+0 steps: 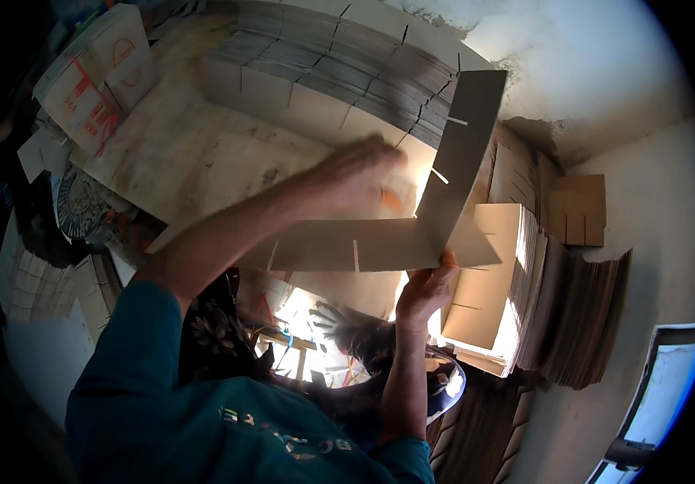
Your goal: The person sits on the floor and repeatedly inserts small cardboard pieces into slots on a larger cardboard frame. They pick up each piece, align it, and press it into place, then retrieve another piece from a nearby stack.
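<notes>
The right hand [426, 294] pinches an angled, brown, slotted cardboard piece [422, 240] by its lower corner, in mid-air near the right edge of the pale brown wooden surface [190, 153].
In the head view, the left hand [364, 173] is blurred above the surface; whether it is open or closed cannot be told. The cardboard looks light, dry and fairly stiff, its long arms likely to sway and crease at the slots. The corner where they meet, or the unslotted panels, should give the safest hold.

Cardboard strips [315, 244] before a stack [331, 66], box [93, 89] left
</notes>
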A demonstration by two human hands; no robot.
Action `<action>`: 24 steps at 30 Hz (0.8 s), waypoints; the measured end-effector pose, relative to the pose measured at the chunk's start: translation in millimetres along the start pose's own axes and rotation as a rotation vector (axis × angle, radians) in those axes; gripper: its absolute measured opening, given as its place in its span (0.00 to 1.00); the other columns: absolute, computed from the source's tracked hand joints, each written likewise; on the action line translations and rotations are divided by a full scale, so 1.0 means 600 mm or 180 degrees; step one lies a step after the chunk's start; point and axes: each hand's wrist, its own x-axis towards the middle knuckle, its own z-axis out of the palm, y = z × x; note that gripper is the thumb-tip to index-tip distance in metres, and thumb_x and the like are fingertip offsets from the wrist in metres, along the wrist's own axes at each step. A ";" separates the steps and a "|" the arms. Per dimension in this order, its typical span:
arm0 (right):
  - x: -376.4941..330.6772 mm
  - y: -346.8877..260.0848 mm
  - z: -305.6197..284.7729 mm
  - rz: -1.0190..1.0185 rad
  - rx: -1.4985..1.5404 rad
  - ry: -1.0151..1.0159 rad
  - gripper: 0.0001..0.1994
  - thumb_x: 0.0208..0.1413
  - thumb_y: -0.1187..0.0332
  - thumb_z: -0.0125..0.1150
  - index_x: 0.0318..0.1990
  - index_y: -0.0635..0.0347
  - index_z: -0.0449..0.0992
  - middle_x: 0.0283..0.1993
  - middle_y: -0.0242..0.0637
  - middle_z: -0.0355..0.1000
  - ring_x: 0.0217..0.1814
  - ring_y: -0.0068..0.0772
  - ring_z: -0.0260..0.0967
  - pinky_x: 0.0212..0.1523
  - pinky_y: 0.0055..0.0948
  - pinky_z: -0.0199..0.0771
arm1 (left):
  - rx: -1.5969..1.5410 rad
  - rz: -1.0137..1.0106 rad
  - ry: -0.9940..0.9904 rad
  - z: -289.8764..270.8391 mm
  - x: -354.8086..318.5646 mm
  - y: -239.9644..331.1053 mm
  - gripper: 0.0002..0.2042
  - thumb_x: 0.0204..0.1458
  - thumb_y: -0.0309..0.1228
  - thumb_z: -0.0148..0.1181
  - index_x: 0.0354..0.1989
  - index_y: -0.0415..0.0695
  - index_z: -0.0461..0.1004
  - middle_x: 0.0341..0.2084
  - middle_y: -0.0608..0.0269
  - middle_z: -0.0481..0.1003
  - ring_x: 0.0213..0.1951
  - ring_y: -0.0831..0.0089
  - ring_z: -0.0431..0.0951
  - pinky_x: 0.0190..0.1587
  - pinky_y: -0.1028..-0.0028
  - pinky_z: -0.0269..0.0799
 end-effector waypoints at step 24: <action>-0.010 0.035 0.034 0.0427 0.1592 -0.0214 0.26 0.57 0.80 0.52 0.64 0.59 0.57 0.49 0.35 0.71 0.42 0.23 0.70 0.39 0.21 0.73 | 0.1222 0.1045 0.0299 0.049 0.061 -0.133 0.03 0.39 0.25 0.56 0.24 0.44 0.70 0.22 0.66 0.70 0.32 0.68 0.72 0.34 0.70 0.71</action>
